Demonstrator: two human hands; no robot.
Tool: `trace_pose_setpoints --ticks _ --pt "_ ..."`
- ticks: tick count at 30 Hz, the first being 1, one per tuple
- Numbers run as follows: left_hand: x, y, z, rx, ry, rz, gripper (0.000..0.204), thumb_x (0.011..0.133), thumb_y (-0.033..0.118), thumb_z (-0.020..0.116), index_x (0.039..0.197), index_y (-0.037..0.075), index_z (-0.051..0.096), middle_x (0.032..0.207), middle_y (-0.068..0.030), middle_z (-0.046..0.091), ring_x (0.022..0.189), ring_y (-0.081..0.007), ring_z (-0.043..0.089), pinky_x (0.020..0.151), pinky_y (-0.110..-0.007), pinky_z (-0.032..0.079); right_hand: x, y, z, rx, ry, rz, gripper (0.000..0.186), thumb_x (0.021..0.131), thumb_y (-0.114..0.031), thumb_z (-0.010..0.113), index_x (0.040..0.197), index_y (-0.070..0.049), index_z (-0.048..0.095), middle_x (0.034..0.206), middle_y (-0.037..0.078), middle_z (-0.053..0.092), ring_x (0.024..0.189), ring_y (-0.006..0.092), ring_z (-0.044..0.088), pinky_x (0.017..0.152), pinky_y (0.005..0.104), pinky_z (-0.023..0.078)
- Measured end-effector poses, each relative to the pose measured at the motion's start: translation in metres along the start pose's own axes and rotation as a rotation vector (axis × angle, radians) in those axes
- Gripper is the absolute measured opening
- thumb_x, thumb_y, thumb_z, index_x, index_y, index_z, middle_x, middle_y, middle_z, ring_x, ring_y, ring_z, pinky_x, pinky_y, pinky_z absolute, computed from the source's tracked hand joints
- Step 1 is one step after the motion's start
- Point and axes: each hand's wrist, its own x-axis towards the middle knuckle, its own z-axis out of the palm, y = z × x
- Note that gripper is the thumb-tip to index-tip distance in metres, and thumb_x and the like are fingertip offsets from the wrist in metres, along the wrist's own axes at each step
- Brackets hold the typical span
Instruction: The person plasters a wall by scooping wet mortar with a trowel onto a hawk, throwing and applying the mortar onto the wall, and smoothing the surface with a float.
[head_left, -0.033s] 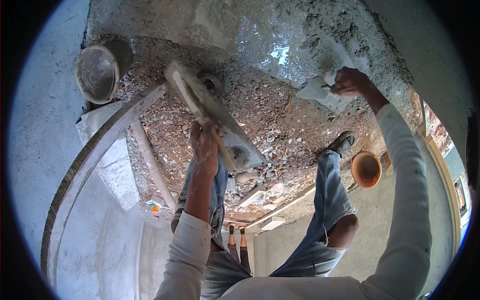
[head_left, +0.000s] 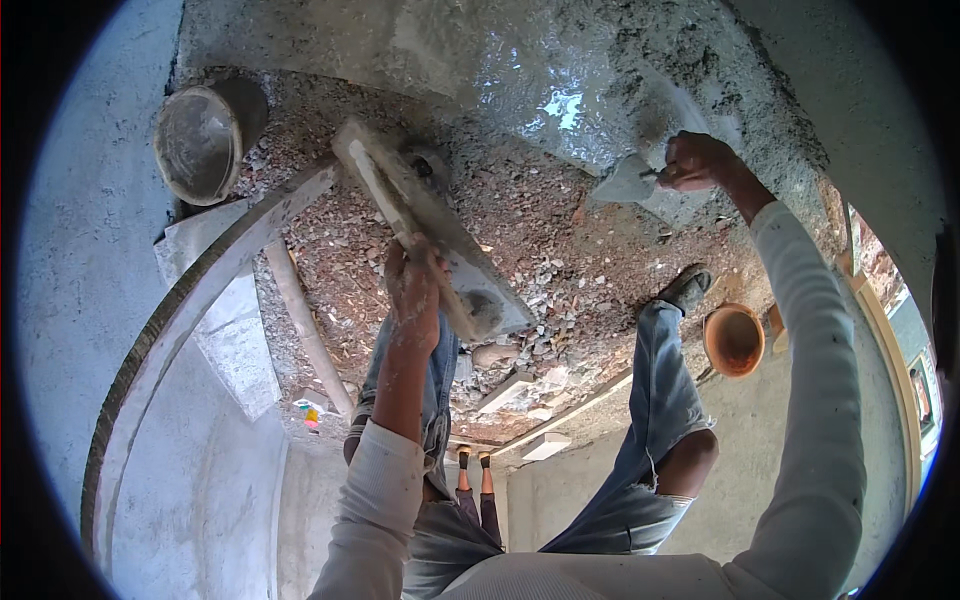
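My left hand is closed around the long wooden handle of a mortar-smeared plastering float, which is tilted above the rubble. Farther off to the right, my right hand grips a trowel by its handle. The grey trowel blade lies at the near edge of a wet, shiny layer of mortar; whether it touches the surface is hard to tell. My fingers cover most of the trowel's handle.
A grey bucket stands far left. Near it a long straight board slants past a flat panel and a pole. Broken rubble covers the ground. An orange bowl sits right of my foot. Another person's legs show behind.
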Motion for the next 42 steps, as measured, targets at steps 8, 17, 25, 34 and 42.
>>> trace_pose_setpoints --ticks 8,17,25,34,42 --pt "-0.001 -0.004 0.005 -0.005 0.037 0.035 0.025 0.105 0.031 0.059 0.117 0.010 0.057 0.091 0.0007 0.058 0.082 -0.0114 0.054 0.076 -0.030 0.047 0.046 -0.045 -0.038 -0.002 0.045 -0.111 0.041 0.093 -0.051 0.065 0.090 -0.011 0.075 0.088 0.010 0.070 0.083 0.0262 0.065 0.080 0.0420 0.055" --pt "-0.002 0.003 0.001 -0.043 0.021 0.032 0.023 0.104 0.031 0.060 0.114 0.010 0.057 0.091 0.0009 0.058 0.081 -0.0115 0.055 0.075 -0.029 0.047 0.053 -0.086 -0.076 0.078 -0.055 -0.063 0.048 0.096 -0.052 0.062 0.096 -0.006 0.076 0.091 0.015 0.073 0.110 0.0275 0.066 0.095 0.0390 0.055" --pt "0.000 0.007 0.003 -0.044 0.090 -0.008 0.024 0.104 0.032 0.060 0.113 0.010 0.058 0.090 0.0009 0.057 0.082 -0.0117 0.055 0.076 -0.030 0.047 0.093 -0.129 -0.109 0.349 0.327 -0.041 0.048 0.101 -0.051 0.059 0.086 -0.007 0.075 0.077 0.011 0.069 0.074 0.0239 0.068 0.070 0.0427 0.056" --pt "0.008 -0.002 0.013 -0.067 0.049 0.025 0.024 0.106 0.034 0.058 0.112 0.011 0.057 0.090 0.0007 0.058 0.080 -0.0102 0.055 0.072 -0.029 0.046 0.203 -0.190 -0.126 0.363 1.144 0.060 0.047 0.101 -0.052 0.059 0.102 -0.007 0.072 0.080 0.012 0.068 0.071 0.0240 0.070 0.082 0.0349 0.058" --pt "0.001 0.005 0.007 -0.087 0.104 0.021 0.022 0.106 0.030 0.057 0.110 0.009 0.057 0.091 -0.0002 0.058 0.080 -0.0113 0.055 0.074 -0.030 0.047 0.101 -0.195 -0.158 1.918 0.799 0.290 0.049 0.098 -0.056 0.064 0.084 -0.008 0.062 0.060 0.002 0.055 0.043 0.0120 0.050 0.037 0.0308 0.043"
